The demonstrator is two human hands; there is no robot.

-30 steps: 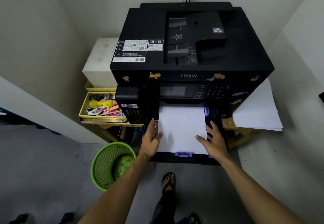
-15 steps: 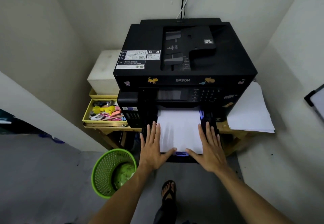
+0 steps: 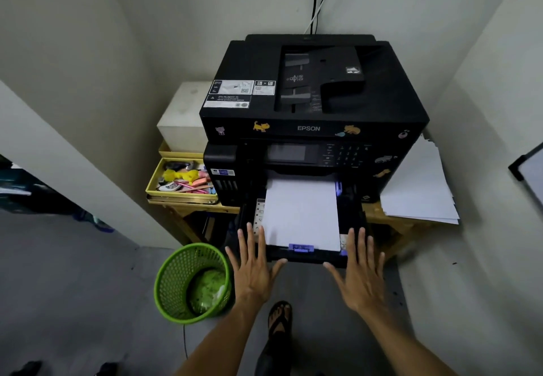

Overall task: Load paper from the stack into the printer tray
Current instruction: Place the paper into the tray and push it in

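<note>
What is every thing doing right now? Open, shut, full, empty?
Printer tray: pulled out, open.
Paper in tray: lying flat.
Paper stack: beside the printer, messy.
Left hand: open, empty.
Right hand: open, empty.
Green bin: upright, something inside.
Yellow box: open, full.
</note>
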